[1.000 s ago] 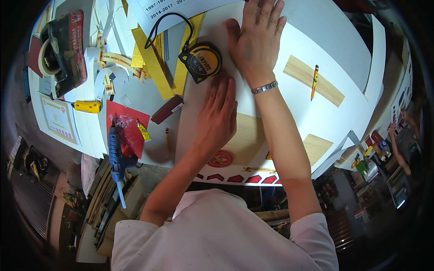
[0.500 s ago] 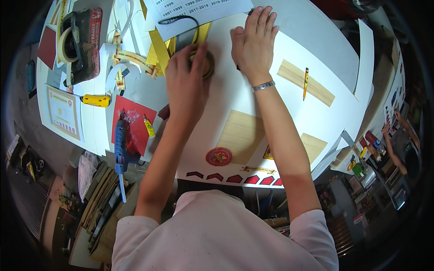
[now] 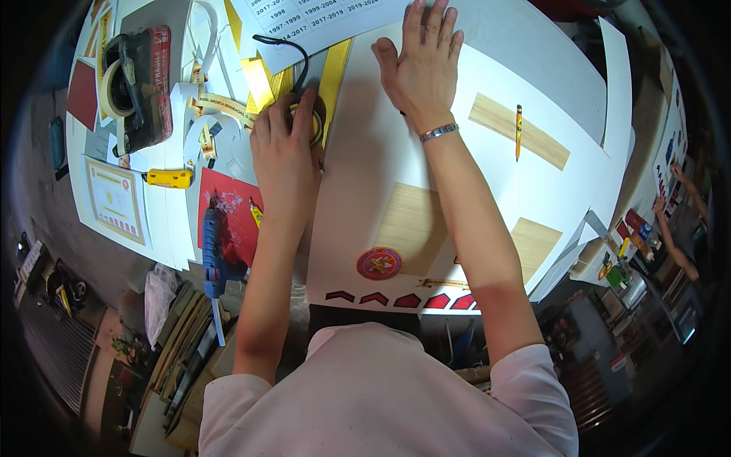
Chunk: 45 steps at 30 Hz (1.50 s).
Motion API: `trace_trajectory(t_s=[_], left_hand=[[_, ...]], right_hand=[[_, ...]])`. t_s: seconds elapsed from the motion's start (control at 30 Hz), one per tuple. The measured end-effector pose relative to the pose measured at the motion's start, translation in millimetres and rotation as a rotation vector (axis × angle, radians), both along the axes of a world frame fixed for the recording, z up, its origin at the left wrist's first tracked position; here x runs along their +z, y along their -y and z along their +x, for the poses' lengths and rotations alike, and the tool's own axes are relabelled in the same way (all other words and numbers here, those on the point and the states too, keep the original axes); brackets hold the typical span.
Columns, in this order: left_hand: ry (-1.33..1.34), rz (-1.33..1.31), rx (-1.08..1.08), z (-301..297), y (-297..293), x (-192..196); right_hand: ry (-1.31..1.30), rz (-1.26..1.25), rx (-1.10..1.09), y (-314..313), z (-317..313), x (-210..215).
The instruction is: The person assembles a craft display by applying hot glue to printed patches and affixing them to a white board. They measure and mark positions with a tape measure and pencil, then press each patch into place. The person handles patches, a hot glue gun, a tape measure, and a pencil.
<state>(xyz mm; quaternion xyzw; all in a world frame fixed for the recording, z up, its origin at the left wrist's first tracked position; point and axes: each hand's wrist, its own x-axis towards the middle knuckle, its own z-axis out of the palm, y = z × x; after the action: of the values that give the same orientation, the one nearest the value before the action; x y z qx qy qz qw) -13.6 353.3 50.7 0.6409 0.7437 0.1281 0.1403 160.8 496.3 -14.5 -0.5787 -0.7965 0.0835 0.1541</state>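
My left hand (image 3: 285, 148) curls around a round black-and-yellow object (image 3: 317, 127) with a black cord loop (image 3: 304, 62), at the left edge of a large white board (image 3: 350, 167). The fingers cover much of it, so its exact kind is unclear. Farther right, my right hand (image 3: 423, 68) lies flat on the board with fingers stretched out and nothing in it. On the board are wood-patterned rectangles (image 3: 407, 217), a round red emblem (image 3: 378, 263), a row of red chevron shapes (image 3: 407, 301) and a yellow pencil (image 3: 518, 133).
To the left are gold strips (image 3: 259, 80), a tape dispenser (image 3: 145, 91), a yellow cutter (image 3: 169, 179), a framed certificate (image 3: 114, 199) and a blue glue gun (image 3: 214, 251) over a red sheet (image 3: 236, 202). A printed sheet (image 3: 327, 19) overlaps the top. Another person's arms (image 3: 674, 236) show far right.
My left hand has shifted left off the white board's surface to its left edge, taking the round object along. My right hand stays flat, slightly farther up. The view has shifted a little.
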Motion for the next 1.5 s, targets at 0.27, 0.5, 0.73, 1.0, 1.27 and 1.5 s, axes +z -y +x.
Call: trace_trajectory(t_s=[0.27,0.5,0.73,1.0,1.27,1.5], left_hand=[[0.071,0.100,-0.081,10.4,1.0,3.1],[0.264,0.087,-0.257,34.3,-18.1,-20.7],[0.075,-0.014,-0.410,60.0,-20.4,-27.5],[0.123,-0.031,-0.530,59.8,-2.4,-41.5],[0.088,0.003,-0.245,69.3,-1.0,-13.5],[-0.057,0.072,-0.511,76.5,-54.2,-35.7]], right_hand=[[-0.441,0.076,0.069,-6.0,26.5,7.2],[-0.159,0.028,-0.003,75.2,78.7,27.1],[-0.058,-0.025,0.015,101.0,71.8,8.2],[-0.079,-0.006,0.007,106.6,75.9,-7.6],[-0.158,-0.023,-0.014,105.3,73.9,-0.3],[-0.064,-0.054,0.006,105.5,86.6,12.4]])
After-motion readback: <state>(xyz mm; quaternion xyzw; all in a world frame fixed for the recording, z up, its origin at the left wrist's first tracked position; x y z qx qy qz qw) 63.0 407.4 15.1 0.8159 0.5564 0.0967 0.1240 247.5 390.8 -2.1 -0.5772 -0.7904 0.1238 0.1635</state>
